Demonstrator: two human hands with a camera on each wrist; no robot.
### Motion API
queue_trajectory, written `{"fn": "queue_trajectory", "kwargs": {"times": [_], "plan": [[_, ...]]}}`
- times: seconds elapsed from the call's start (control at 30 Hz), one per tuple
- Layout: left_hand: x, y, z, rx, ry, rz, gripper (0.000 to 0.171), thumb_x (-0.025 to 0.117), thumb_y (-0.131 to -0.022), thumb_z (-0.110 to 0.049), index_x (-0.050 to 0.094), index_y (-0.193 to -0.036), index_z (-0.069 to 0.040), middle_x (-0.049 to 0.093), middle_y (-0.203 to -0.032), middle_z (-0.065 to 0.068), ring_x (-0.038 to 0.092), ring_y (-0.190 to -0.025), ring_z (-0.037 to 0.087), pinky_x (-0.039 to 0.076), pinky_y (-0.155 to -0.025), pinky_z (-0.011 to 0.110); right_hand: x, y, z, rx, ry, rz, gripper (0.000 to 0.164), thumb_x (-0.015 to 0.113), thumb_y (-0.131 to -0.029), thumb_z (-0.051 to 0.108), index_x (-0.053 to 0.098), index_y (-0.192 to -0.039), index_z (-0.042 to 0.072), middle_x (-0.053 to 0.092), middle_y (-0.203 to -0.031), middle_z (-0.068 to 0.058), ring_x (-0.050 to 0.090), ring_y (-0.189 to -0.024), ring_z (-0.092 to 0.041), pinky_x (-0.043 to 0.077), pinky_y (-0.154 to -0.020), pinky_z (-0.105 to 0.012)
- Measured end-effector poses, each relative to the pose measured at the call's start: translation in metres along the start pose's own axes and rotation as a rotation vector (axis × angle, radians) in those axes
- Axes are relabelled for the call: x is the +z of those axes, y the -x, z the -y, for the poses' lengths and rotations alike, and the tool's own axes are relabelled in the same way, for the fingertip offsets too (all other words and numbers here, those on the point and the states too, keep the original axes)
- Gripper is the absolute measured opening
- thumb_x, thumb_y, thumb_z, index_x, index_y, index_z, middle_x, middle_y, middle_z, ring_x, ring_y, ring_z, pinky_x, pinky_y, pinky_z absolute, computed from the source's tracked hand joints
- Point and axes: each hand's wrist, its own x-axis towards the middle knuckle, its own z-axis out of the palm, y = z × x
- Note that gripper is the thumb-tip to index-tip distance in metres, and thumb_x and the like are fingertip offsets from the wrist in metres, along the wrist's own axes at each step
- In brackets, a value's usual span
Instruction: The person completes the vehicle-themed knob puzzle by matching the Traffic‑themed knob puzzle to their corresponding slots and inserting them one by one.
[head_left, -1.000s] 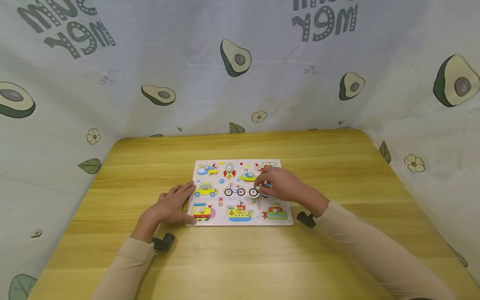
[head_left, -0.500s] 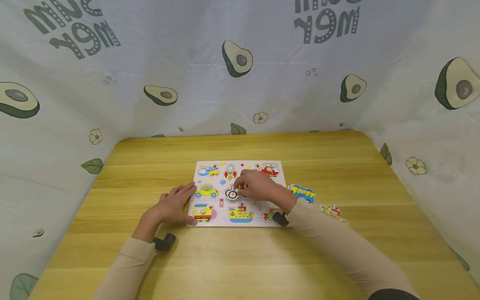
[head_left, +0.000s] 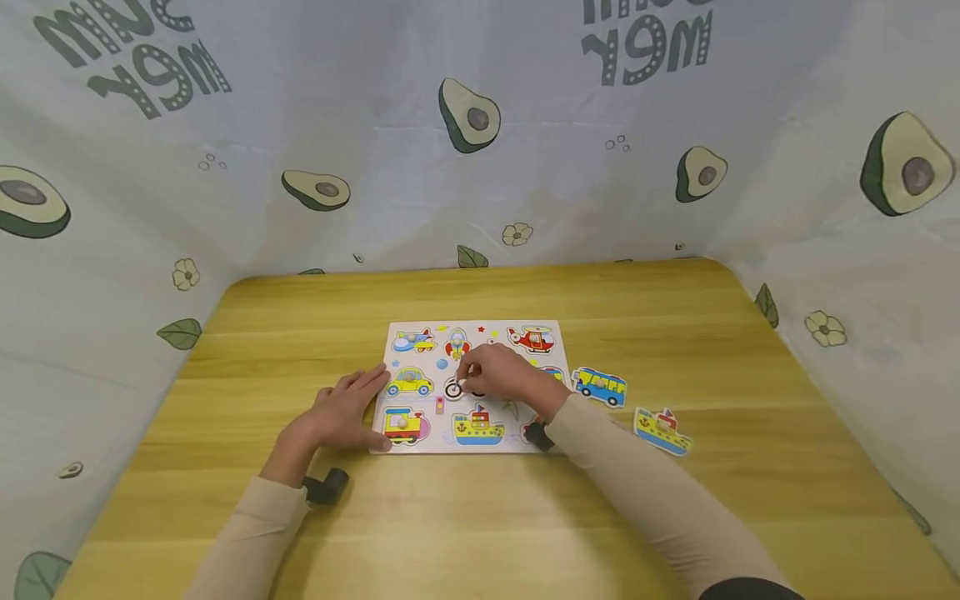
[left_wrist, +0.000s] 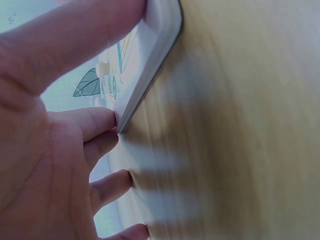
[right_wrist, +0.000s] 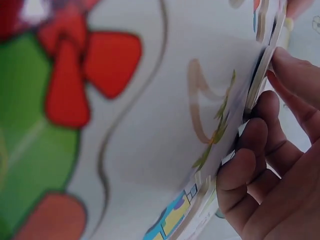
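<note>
A pale wooden knob puzzle board [head_left: 439, 429] with vehicle pictures lies on the table. My left hand [head_left: 341, 412] rests at its left edge, fingers spread, thumb over the lower left corner. In the left wrist view the thumb lies across the board [left_wrist: 155, 55] and fingertips meet its edge. My right hand [head_left: 498, 372] pinches a bicycle puzzle piece [head_left: 453, 389] over the printed bicycle in the middle row. The hand hides much of that piece. In the right wrist view, thumb and curled fingers [right_wrist: 237, 170] are at the piece's edge, close over the board.
Right of the board lie a loose bus piece [head_left: 600, 387] and a loose boat piece [head_left: 663, 431]. Knobbed car [head_left: 408, 381], train [head_left: 405, 424] and helicopter [head_left: 532, 339] pieces sit on the board. An avocado-print cloth [head_left: 405, 217] hangs behind and beside the wooden table [head_left: 450, 517].
My right hand has carried the bicycle piece leftward onto the printed bicycle. The bus and boat pieces, earlier hidden by the right arm, now show. The left hand has stayed in place.
</note>
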Motion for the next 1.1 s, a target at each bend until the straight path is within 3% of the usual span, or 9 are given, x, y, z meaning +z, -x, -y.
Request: {"fn": "queue_trajectory", "kwargs": {"times": [0.2,0.4,0.9,1.0,1.1], "plan": [[-0.002,0.001,0.0,-0.005,0.001,0.002,0.104,0.083,-0.075,-0.042,0.028,-0.157,-0.01,0.021,-0.167,0.009,0.022,-0.148,0.044,0.025,-0.108,0.073,-0.001,0.0,0.007,0.014,0.059,0.003,0.005,0.068,-0.093,0.022,0.073,-0.093,0.022,0.069,-0.093,0.004,0.054,-0.083,-0.014,0.043,-0.076,-0.027],[-0.002,0.001,0.001,-0.004,0.015,0.001,0.105,0.084,-0.074,-0.043,0.028,-0.157,-0.01,0.02,-0.167,0.01,0.021,-0.148,0.045,0.024,-0.107,0.074,-0.001,-0.001,0.008,0.044,0.037,0.003,0.006,0.067,-0.094,0.02,0.072,-0.093,0.023,0.071,-0.103,0.003,0.055,-0.084,-0.014,0.043,-0.076,-0.027],[0.002,-0.006,-0.007,0.011,0.021,0.002,0.105,0.084,-0.073,-0.042,0.029,-0.157,-0.01,0.021,-0.166,0.011,0.023,-0.148,0.045,0.025,-0.107,0.073,0.001,0.003,-0.001,0.088,0.087,-0.028,0.004,0.064,-0.096,0.019,0.066,-0.099,0.02,0.066,-0.094,0.0,0.054,-0.083,-0.017,0.042,-0.074,-0.029],[0.001,-0.005,-0.006,0.007,0.017,0.003,0.105,0.084,-0.073,-0.042,0.028,-0.157,-0.01,0.021,-0.167,0.011,0.023,-0.147,0.045,0.025,-0.106,0.073,0.003,0.003,0.003,0.089,0.144,-0.012,0.009,0.059,-0.098,0.018,0.063,-0.106,0.019,0.065,-0.1,-0.003,0.054,-0.087,-0.02,0.043,-0.079,-0.031],[0.004,-0.002,-0.004,-0.008,0.024,0.0,0.105,0.084,-0.073,-0.043,0.029,-0.156,-0.01,0.022,-0.166,0.011,0.023,-0.147,0.046,0.025,-0.106,0.074,0.005,0.009,0.008,0.063,0.183,0.054,0.027,0.06,-0.097,0.018,0.059,-0.125,0.018,0.063,-0.116,-0.005,0.055,-0.099,-0.021,0.047,-0.089,-0.034]]}}
